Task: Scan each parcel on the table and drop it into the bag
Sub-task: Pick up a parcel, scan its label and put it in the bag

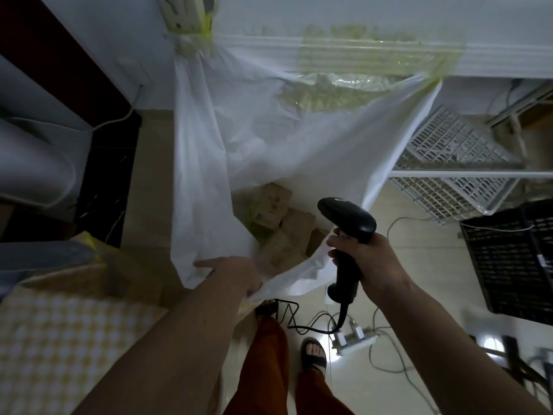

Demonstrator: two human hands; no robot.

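A large white plastic bag (269, 136) hangs open from yellowish tape on the wall. Several brown cardboard parcels (278, 223) lie inside it at the bottom. My left hand (236, 272) is at the bag's near rim, fingers down over the edge; whether it grips the plastic is hidden. My right hand (363, 263) grips a black handheld barcode scanner (348, 232) by its handle, its head pointing up-left beside the bag's right edge. The table (59, 339) with a yellow checked cloth sits at lower left, with a brown parcel (89, 280) at its far edge.
A white wire rack (454, 163) stands right of the bag and a black crate (514, 256) further right. The scanner cable (299, 319), a power strip (356, 342) and loose wires lie on the tiled floor by my sandalled feet. Dark furniture stands at left.
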